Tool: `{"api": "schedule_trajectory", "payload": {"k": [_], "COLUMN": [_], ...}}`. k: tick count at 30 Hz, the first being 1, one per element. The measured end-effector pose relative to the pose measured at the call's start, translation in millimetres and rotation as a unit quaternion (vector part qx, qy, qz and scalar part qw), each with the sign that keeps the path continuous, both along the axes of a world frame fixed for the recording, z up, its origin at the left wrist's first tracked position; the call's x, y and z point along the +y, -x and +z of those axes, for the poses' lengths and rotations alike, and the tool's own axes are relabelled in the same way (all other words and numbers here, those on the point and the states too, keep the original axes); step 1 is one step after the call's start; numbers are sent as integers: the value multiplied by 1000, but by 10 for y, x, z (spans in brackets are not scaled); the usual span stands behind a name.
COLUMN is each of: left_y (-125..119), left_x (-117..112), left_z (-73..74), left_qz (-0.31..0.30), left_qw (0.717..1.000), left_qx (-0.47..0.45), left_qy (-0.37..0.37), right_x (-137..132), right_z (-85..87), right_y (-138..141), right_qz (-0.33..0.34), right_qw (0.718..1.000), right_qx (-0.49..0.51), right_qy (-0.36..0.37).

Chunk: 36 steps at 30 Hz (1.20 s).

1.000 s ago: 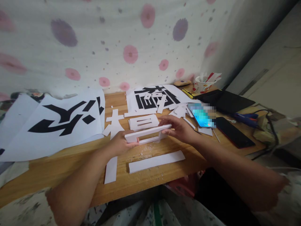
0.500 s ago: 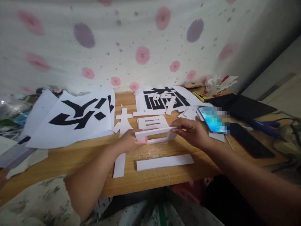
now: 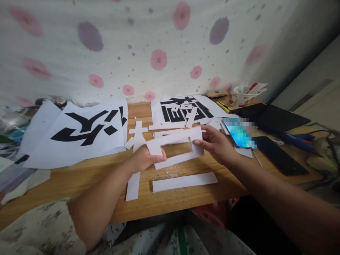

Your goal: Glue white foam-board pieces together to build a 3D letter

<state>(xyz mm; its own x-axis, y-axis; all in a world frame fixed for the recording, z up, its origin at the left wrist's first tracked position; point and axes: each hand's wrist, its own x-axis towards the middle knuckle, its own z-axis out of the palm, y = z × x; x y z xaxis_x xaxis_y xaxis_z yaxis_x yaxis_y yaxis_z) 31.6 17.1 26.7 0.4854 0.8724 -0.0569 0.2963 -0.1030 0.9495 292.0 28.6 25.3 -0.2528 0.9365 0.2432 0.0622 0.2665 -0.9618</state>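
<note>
Between my hands, above the wooden table, is a white rectangular foam-board frame (image 3: 175,136) with an open middle. My left hand (image 3: 145,158) pinches its left end, thumb along the lower left corner. At the right end, my right hand (image 3: 217,142) grips it between thumb and fingers. Nearer to me a loose white strip (image 3: 185,182) lies flat. Left of the frame is a white cut-out character part (image 3: 137,136), its lower stem (image 3: 132,186) passing behind my left hand. Another white piece (image 3: 170,133) lies behind the frame, mostly covered by it.
Sheets with black characters lie at the left (image 3: 79,131) and back (image 3: 186,111), small white cut pieces on the latter. A lit phone (image 3: 236,134), a dark slab (image 3: 283,156), a blue glue gun (image 3: 300,142) and a paper cup (image 3: 241,97) stand right. A patterned curtain (image 3: 138,42) hangs behind.
The frame has tilted so that its broad face shows more toward me, and its right end has risen. Both hands still hold it. The view has shifted slightly.
</note>
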Motion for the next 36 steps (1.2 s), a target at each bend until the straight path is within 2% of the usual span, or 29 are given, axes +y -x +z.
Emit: {"api": "schedule_trajectory", "payload": {"k": [4, 7, 11, 16, 21, 30, 36], "left_y": [15, 10, -14, -48, -74, -121, -119], "left_x": [-44, -72, -85, -111, -173, -209, -220], "left_z": [41, 43, 45, 59, 40, 41, 16], "left_qz": [4, 17, 32, 43, -20, -4, -6], "left_qw": [986, 976, 971, 958, 947, 960, 977], "left_qx": [-147, -172, -186, -231, -219, -215, -170], "left_qy": [78, 129, 148, 161, 236, 179, 129], "right_x": [-143, -238, -265, -238, -224, -217, -217], "right_z": [103, 157, 161, 153, 155, 155, 206], "right_y": [88, 159, 195, 199, 201, 134, 85], "right_qz": [47, 62, 61, 41, 52, 71, 28], "right_qw": [987, 977, 969, 974, 978, 979, 996], "right_qx": [109, 126, 138, 134, 135, 111, 24], "right_qy": [106, 159, 197, 177, 148, 155, 83]}}
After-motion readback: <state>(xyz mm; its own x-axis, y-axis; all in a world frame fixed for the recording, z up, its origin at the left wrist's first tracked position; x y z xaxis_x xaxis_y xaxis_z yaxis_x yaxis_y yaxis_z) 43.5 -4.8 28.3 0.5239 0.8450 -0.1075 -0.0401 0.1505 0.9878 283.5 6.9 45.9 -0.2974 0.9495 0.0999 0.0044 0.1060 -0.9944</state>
